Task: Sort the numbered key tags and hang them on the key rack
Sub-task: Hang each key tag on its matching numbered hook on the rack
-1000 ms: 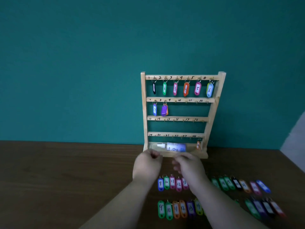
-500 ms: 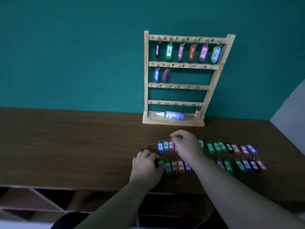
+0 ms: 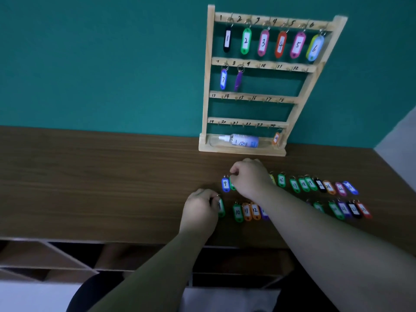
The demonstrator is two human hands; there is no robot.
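Teal wall point(image 3: 90, 64), brown woodgrain table point(image 3: 90, 176), pale wood rack point(image 3: 206, 86); black tag 1 point(image 3: 227, 40), green tag 2 point(image 3: 245, 41), pink tag 3 point(image 3: 263, 42), orange tag 4 point(image 3: 280, 44), blue tag 7 point(image 3: 223, 79), blue tag 9 point(image 3: 225, 184), green tag 10 point(image 3: 238, 212).

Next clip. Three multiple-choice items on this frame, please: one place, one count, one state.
1. Where does the bottle lie? A on the table; B in the rack's base tray; C on a hook.
2. How many tags hang on the top rail? A four; B eight; C six.
3. What is the left hand doing? A gripping a green tag; B lying flat; C reaching the rack.
Answers: 1 B, it lies on its side in the tray; 2 C, tags 1 to 6 hang there; 3 A, its fingers curl round the near row's leftmost tag.
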